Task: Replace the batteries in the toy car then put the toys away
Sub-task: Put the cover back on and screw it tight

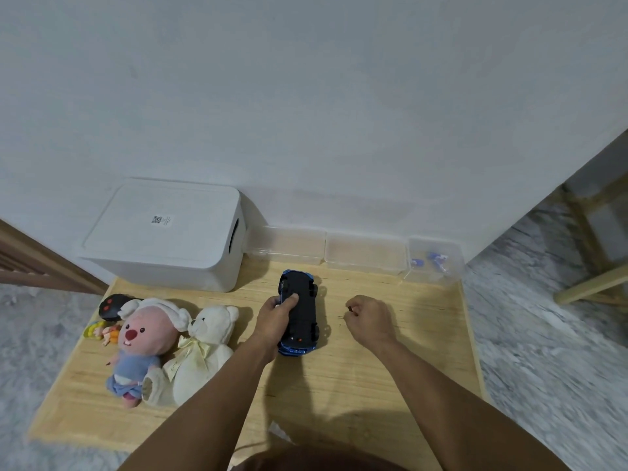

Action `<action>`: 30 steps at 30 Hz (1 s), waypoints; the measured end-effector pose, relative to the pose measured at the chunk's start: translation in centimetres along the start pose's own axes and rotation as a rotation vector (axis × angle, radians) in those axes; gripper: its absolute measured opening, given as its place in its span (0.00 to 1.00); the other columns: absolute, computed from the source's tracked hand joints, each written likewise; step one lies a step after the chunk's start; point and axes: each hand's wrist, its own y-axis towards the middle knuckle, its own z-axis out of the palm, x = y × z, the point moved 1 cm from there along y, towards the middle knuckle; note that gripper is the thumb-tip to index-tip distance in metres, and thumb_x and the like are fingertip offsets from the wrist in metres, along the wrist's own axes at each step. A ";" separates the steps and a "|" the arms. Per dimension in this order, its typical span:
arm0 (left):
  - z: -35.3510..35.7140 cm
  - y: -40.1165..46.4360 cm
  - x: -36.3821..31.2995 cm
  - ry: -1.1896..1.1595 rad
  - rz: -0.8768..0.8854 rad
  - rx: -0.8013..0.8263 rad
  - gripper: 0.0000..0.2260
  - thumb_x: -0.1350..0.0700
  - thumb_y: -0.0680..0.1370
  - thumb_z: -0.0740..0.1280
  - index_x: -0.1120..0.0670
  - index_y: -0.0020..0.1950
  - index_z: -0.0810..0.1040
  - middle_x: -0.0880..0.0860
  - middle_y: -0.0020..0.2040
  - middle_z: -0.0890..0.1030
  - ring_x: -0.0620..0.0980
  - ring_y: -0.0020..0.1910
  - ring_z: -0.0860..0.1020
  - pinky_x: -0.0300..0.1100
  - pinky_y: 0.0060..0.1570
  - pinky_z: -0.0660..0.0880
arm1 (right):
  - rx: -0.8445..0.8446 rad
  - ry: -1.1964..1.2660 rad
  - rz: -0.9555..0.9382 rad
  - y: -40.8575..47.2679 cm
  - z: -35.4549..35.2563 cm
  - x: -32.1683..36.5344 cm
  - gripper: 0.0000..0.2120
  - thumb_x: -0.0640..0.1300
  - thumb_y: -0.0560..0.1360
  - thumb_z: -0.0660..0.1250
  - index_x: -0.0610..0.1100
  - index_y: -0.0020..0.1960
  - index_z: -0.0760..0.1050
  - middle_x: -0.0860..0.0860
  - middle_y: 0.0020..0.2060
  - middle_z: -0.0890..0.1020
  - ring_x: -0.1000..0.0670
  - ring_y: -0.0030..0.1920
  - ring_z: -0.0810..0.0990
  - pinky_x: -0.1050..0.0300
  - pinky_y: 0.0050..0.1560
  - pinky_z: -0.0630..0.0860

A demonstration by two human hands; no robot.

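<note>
- My left hand [277, 317] gripped the blue plastic toy car [299, 314] in the middle of the frame. The car lay upside down on the light wooden table [390, 368], its black underside and wheels turned up, and my thumb pressed on that underside.
- My right hand [370, 317] was just to the right of the car, not touching it. Its fingers were curled and pinched something small and dark at the tips; it was too small for me to say what it was, perhaps a screw or a little tool.
- I judged that I was at the battery step: opening or closing the compartment in the bottom of the car. I could not see if the cover was on or off.
- At the upper right of the table stood a clear plastic box [436, 260] with small blue and white objects inside, perhaps the batteries.
- The next move called for a steady hold on the car and a fine, exact placing of the small piece.
- The putting away was not begun: the pink plush toy [142, 338] and the white teddy bear [204, 351] lay at the lower left, and the white lidded storage box [163, 232] stood closed at the upper left.
</note>
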 end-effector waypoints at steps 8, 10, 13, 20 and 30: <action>0.2 0.2 0.4 0.009 -0.011 0.002 0.14 0.52 0.77 0.69 0.58 0.59 0.75 0.59 0.52 0.83 0.59 0.48 0.83 0.50 0.43 0.80 | 0.091 -0.074 -0.062 -0.2 1.2 -0.5 0.06 0.35 0.71 0.67 0.43 0.43 0.81 0.49 0.42 0.82 0.50 0.43 0.79 0.60 0.42 0.75; 0.1 0.2 0.4 0.011 -0.010 0.001 0.13 0.51 0.77 0.69 0.57 0.57 0.75 0.59 0.53 0.83 0.59 0.49 0.82 0.51 0.43 0.80 | 0.083 -0.111 -0.067 -0.2 1.5 -0.5 0.04 0.37 0.73 0.68 0.42 0.42 0.82 0.49 0.41 0.83 0.49 0.42 0.80 0.57 0.42 0.78; 0.2 0.2 0.4 0.009 -0.009 0.007 0.12 0.51 0.77 0.69 0.56 0.55 0.74 0.59 0.52 0.83 0.59 0.49 0.82 0.51 0.44 0.80 | 0.077 -0.160 -0.092 -0.2 1.7 -0.4 0.06 0.39 0.74 0.68 0.41 0.40 0.82 0.48 0.39 0.83 0.48 0.41 0.80 0.54 0.42 0.79; 0.2 0.1 0.4 0.021 -0.005 0.009 0.11 0.51 0.77 0.69 0.56 0.55 0.75 0.58 0.52 0.83 0.58 0.49 0.83 0.51 0.44 0.80 | 0.065 -0.467 -0.219 -0.8 1.9 0.1 0.09 0.40 0.77 0.61 0.42 0.48 0.81 0.48 0.47 0.80 0.46 0.48 0.78 0.54 0.43 0.74; 0.7 -0.7 -0.3 0.001 -0.015 0.027 0.03 0.57 0.78 0.66 0.55 0.49 0.74 0.59 0.51 0.82 0.58 0.46 0.81 0.46 0.40 0.77 | -0.082 -0.037 -0.143 -0.5 1.1 2.3 0.05 0.41 0.75 0.63 0.46 0.41 0.75 0.50 0.42 0.79 0.49 0.43 0.76 0.54 0.43 0.74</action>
